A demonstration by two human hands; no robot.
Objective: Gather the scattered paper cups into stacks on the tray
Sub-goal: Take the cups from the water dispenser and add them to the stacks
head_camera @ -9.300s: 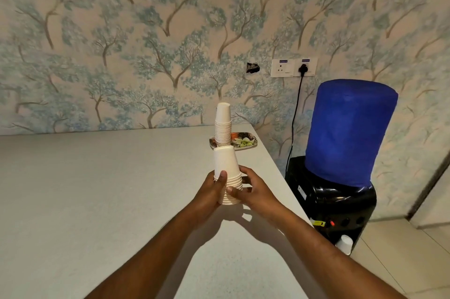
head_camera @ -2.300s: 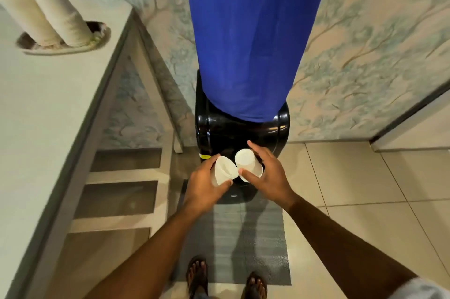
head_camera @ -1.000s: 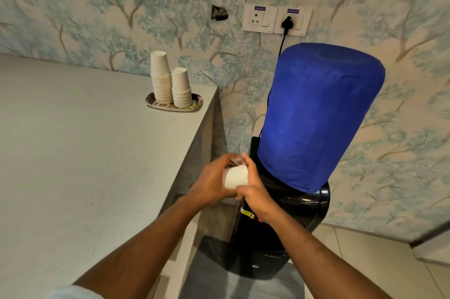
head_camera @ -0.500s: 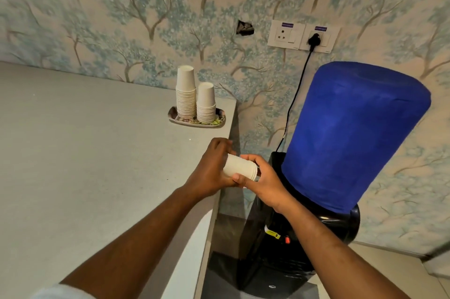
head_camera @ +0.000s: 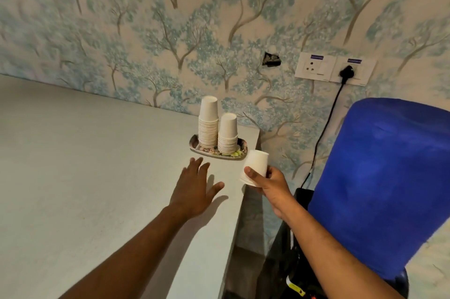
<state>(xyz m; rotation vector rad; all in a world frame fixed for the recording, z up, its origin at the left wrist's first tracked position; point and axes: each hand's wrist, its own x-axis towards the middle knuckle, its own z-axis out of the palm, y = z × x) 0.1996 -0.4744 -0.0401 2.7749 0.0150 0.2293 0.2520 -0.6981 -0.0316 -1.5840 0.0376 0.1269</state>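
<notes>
The right hand (head_camera: 270, 183) grasped a short nest of white paper cups (head_camera: 254, 168), thumb across the near side and fingers wrapped behind, bases pointing up and slightly away from the person. At least two rims showed at the lower end of the nest; the exact count could not be told. The hand and its cups were held just past the outer edge of the counter (head_camera: 97, 189), in the gap between the counter and the water dispenser.

The left hand (head_camera: 194, 189) was empty and open, palm down, fingers spread and pointing forward, low over the counter surface with its shadow directly beneath; whether it touched the surface could not be told.

Beyond both hands, near the far corner of the counter, stood a small oval patterned tray (head_camera: 239, 156). On it were two upside-down stacks of paper cups, side by side and touching or nearly so: the taller stack (head_camera: 208, 128) ahead of the left hand, the shorter stack (head_camera: 227, 134) nearer the right hand. The held cups were just beside the tray's near end.

To the outer side of the right forearm stood the dispenser bottle under a blue cloth cover (head_camera: 384, 181). On the tree-patterned wallpaper, above and beyond the right hand, a black plug (head_camera: 347, 71) sat in the socket plate (head_camera: 333, 70), its cord running down behind the cover.
</notes>
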